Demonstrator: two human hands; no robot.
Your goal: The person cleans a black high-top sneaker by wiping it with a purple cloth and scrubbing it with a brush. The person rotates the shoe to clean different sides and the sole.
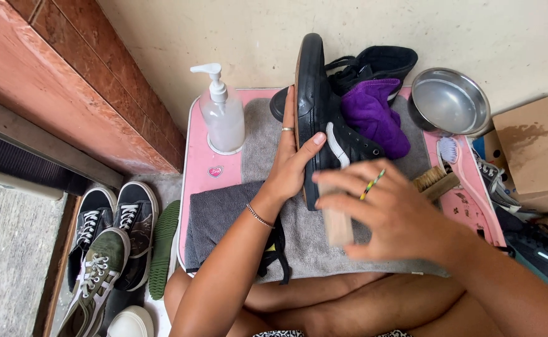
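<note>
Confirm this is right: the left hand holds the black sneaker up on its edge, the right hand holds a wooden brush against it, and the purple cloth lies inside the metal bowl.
Not quite. The head view shows the purple cloth lying on the second black shoe, beside the metal bowl, not in it.

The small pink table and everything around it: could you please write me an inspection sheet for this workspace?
Surface: pink table, largely covered by a grey towel.
Job's things: black shoe held on edge; wooden brush.
Clutter: pump bottle, purple cloth, metal bowl, second brush, another black shoe.
Grippers: left hand grips the shoe; right hand holds the wooden brush against it.
Cables: nothing seen.
Surroundings: sneakers on the floor at left, cardboard box at right.
</note>
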